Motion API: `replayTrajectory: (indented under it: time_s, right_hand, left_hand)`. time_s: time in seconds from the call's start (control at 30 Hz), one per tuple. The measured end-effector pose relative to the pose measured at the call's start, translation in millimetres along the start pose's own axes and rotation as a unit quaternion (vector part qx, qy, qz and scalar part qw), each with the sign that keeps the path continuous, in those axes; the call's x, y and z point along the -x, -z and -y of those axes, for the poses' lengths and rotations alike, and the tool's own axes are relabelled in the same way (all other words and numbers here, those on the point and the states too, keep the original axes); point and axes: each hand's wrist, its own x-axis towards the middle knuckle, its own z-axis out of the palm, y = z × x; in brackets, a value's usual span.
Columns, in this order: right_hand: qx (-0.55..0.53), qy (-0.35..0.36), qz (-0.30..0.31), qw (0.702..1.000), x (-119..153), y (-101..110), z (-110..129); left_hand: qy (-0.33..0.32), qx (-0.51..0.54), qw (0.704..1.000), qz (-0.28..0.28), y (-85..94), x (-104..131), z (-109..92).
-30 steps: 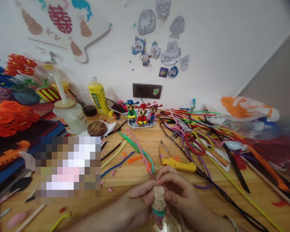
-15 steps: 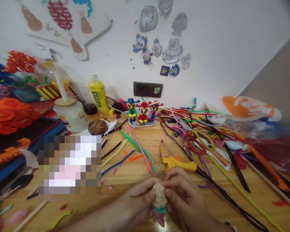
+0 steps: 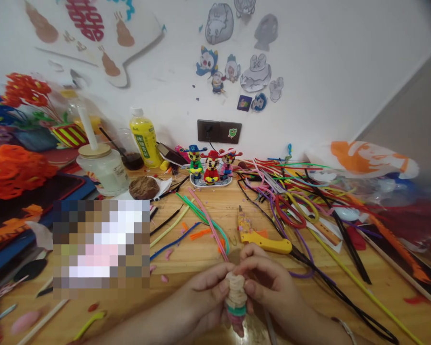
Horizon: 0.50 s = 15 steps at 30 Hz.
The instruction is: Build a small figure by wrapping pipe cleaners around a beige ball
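A small pipe-cleaner figure [image 3: 237, 293] is held low in front of me, its coiled cream top up, then a teal band and a pink-purple lower end. My left hand [image 3: 213, 287] grips its left side with thumb and fingers. From the other side, my right hand [image 3: 269, 282] pinches the cream part, thumb at its edge and fingers bent over the top. Just beyond my right hand lies a yellow glue gun [image 3: 266, 241], its nozzle crusted with coloured bits. A pink pipe cleaner [image 3: 210, 218] and a teal one [image 3: 218, 229] lie ahead of my hands.
Three hatted figures [image 3: 211, 167] stand on a small tray by the wall. Tangled pipe cleaners [image 3: 309, 201] and the glue gun's black cord [image 3: 337, 287] spread over the right. A yellow bottle [image 3: 145, 139], a lidded jar [image 3: 102, 170] and a brown lump [image 3: 143, 187] stand left.
Both hands keep hold of the pipe-cleaner figure, which has tilted slightly. The right fingers have shifted a little over its top, and the view has moved slightly.
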Motion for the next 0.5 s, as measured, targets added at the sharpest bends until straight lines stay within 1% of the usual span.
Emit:
replayTrajectory:
  time_s: [0.07,0.13,0.2,0.27,0.5]
  right_hand:
    - [0.058,0.043,0.017,0.997,0.9,2.1,0.2]
    - [0.122,0.101,0.026,0.987,1.9,4.2,-0.3]
    - [0.159,0.136,0.033,0.977,3.1,5.6,-1.2]
    - [0.175,0.148,0.037,0.973,4.2,6.0,-1.9]
    - [0.213,0.151,0.032,0.965,4.4,5.6,-1.7]
  left_hand:
    - [-0.003,-0.002,1.0,-0.002,0.5,-0.9,-0.2]
    - [-0.007,-0.007,1.0,-0.003,1.6,-2.1,-0.1]
    - [-0.013,-0.018,1.0,0.003,3.1,-3.0,0.6]
    - [-0.013,-0.026,1.0,0.007,4.5,-3.4,1.7]
    - [-0.005,-0.008,1.0,-0.008,5.8,-3.0,3.7]
